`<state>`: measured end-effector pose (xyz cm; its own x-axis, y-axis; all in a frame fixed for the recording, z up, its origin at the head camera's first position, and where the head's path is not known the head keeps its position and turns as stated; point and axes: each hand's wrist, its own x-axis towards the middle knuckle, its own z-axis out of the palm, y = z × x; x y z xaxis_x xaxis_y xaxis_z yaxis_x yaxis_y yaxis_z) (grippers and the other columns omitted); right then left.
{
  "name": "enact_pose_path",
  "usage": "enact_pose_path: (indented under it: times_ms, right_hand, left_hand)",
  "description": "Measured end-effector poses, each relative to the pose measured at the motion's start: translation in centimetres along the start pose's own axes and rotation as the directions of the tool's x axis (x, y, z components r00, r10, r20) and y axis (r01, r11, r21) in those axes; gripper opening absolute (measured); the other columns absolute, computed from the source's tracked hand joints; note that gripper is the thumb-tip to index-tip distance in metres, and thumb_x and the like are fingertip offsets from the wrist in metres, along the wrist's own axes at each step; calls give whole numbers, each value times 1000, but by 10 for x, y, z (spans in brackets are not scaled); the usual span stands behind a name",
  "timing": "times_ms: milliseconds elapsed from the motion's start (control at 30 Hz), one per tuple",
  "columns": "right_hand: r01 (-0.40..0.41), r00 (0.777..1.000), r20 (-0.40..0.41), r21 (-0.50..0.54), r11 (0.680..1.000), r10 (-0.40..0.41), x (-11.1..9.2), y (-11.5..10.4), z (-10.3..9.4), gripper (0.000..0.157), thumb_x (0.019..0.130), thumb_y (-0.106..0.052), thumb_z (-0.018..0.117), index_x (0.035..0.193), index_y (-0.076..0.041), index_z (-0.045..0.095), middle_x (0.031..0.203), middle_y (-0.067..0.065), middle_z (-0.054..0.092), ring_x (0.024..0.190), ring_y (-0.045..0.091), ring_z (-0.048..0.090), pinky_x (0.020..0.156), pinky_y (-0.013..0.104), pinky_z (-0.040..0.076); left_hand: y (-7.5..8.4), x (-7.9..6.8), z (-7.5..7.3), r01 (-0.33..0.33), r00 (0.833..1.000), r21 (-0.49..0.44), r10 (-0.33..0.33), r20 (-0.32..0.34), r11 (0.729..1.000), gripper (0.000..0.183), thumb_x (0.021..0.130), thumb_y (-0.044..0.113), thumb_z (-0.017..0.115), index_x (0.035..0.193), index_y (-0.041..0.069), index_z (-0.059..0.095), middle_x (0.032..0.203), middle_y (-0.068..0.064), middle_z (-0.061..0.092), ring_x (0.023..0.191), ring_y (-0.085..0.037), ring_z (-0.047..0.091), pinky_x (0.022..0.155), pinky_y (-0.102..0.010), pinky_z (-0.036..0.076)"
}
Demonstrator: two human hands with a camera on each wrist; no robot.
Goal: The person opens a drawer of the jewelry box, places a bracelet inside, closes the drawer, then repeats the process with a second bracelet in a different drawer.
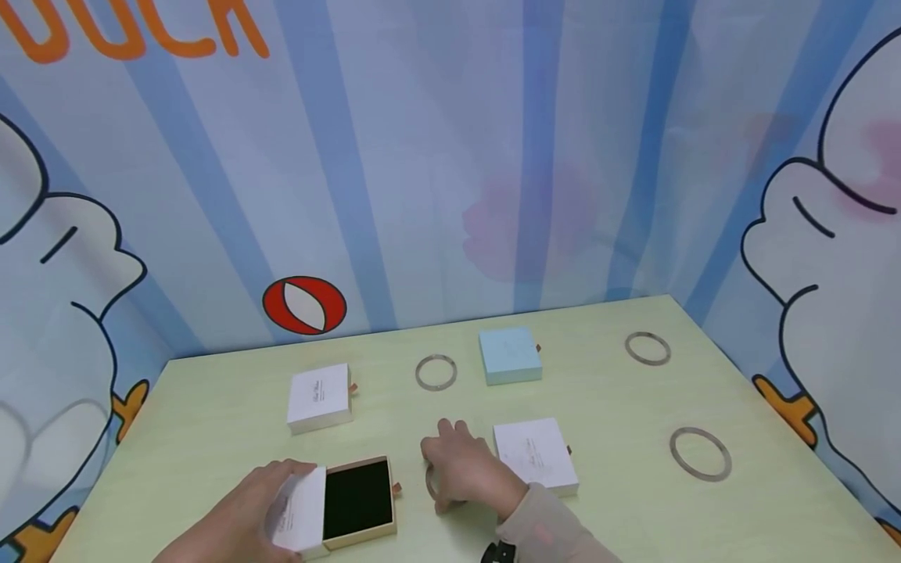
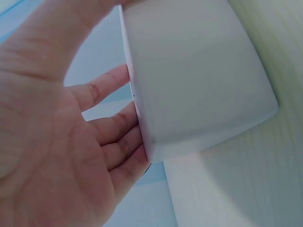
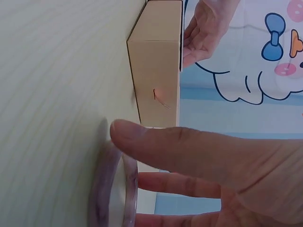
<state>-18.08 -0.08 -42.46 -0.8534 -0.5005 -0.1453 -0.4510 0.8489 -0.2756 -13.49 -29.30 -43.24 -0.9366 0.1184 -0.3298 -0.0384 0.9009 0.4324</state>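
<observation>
My left hand (image 1: 242, 512) grips the white sleeve (image 1: 299, 512) of a slide-out jewelry box at the front left, thumb at its near edge and fingers at its far edge. Out of the sleeve's right side extends a tan drawer (image 1: 362, 536) with a black lining and a small ribbon tab. Just right of the drawer, my right hand (image 1: 472, 469) reaches down over a bangle (image 1: 430, 482), partly hidden by the hand. In the right wrist view the thumb and fingers hold the pale purplish bangle (image 3: 103, 189) from opposite sides, close to the table.
Closed white boxes stand at the back left (image 1: 320, 397) and right of my right hand (image 1: 535, 453). A light blue box (image 1: 510, 356) sits at the back. Other bangles lie at back centre (image 1: 436, 386), back right (image 1: 647, 361) and right (image 1: 700, 475). A printed curtain borders the table.
</observation>
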Motion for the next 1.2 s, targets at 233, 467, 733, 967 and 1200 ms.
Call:
enact_pose_path:
  times_ms: [233,467,733,967,1200]
  right_hand:
    - [23,1000,-2,-6,1000,-23,-1,1,0,56,50,-13,99,89,-16,60,94,4,46,84,23,44,58,37,46]
    - [16,1000,5,7,1000,-16,-1,1,-1,57,49,-8,98,89,-15,59,93,3,46,83,22,43,57,36,46]
    - [6,1000,13,37,999,-6,2,2,-2,54,48,-5,97,86,-15,59,91,1,46,82,21,43,57,36,45]
    - [32,999,12,83,996,-33,2,4,-7,50,53,-5,94,87,-14,60,90,-1,45,81,19,41,58,35,43]
    - [42,999,13,129,991,-44,2,3,-16,48,58,-6,92,97,-12,65,94,-1,48,84,18,41,61,31,41]
  left_hand:
    - [-1,0,1,-8,1000,1,8,-8,1000,109,44,50,98,138,22,50,133,-5,52,106,-24,50,89,-61,50]
    - [-1,-1,0,-16,1000,6,16,-14,1000,109,45,50,98,138,22,51,133,-4,52,106,-24,50,90,-62,49]
    - [1,-2,-1,-22,1000,8,22,-19,1000,108,46,48,99,138,22,51,133,-4,53,106,-24,50,91,-60,50]
    - [0,-2,0,-28,999,7,28,-21,1000,108,45,49,99,138,21,51,134,-4,52,106,-24,50,91,-61,49]
    - [-1,-1,0,-19,1000,-1,19,-11,1000,109,45,51,98,138,21,51,132,-4,53,105,-24,50,91,-61,49]
